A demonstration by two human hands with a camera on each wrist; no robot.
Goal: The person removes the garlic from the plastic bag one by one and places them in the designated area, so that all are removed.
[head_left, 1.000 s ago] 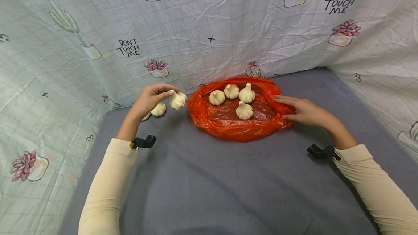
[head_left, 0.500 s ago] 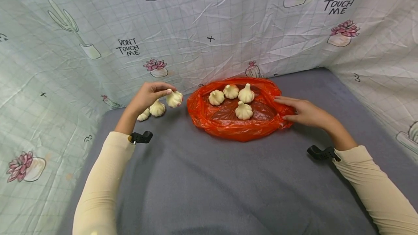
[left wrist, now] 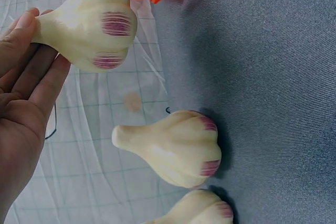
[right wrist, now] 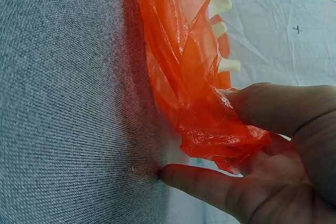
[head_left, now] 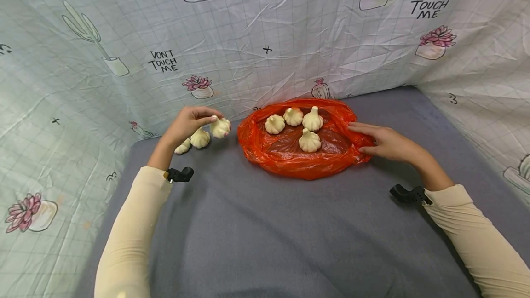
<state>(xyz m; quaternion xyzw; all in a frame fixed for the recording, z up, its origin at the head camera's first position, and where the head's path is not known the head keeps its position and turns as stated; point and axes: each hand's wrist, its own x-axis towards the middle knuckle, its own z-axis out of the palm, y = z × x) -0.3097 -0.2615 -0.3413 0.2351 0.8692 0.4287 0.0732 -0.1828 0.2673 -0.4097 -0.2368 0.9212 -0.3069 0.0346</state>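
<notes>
My left hand (head_left: 188, 123) pinches a garlic bulb (left wrist: 100, 27) by its stem, thumb on one side and fingers on the other. The pale bulb has purple streaks and hangs above the cloth, left of a red plastic bag (head_left: 290, 165). Two more garlic bulbs, one of them a whole bulb (left wrist: 178, 148) and one partly cut off (left wrist: 202, 211), lie below the left hand. Inside the bag's wide mouth sit several bulbs, among them a front one (head_left: 309, 141). My right hand (head_left: 389, 142) holds the bag's right edge between thumb and fingers, one fingertip down at the cloth.
The grey cloth surface (head_left: 265, 229) stretches in front of the bag toward the person. A printed curtain (head_left: 248, 36) rises right behind the bag and along both sides. Black camera mounts (head_left: 181, 175) sit on the wrists.
My left hand has shifted slightly left with the garlic bulb, away from the bag. The right hand and the bag stay where they were.
</notes>
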